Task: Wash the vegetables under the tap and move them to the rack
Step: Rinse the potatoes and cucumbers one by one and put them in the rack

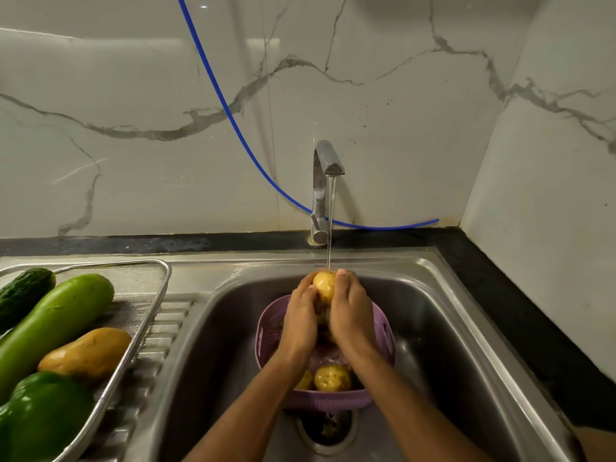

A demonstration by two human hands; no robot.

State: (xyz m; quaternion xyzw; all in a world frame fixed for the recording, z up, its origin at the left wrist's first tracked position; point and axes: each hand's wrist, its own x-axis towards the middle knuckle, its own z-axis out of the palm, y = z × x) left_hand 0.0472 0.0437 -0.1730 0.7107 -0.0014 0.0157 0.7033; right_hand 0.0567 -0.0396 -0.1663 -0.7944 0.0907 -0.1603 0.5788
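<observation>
Under the tap (325,181), left hand (300,316) & right hand (350,313) are both gripping a wet potato (324,285); it's prob slippery, could be dropping into the colander (383,331) below.

green pepper (43,418) cut off at left edge, colander (330,400) contents behind hands (328,315)

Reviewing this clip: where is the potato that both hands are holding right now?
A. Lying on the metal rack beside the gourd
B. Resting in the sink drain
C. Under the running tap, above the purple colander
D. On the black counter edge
C. The left hand and right hand hold the potato where the stream from the tap lands, over the purple colander in the sink.
</observation>
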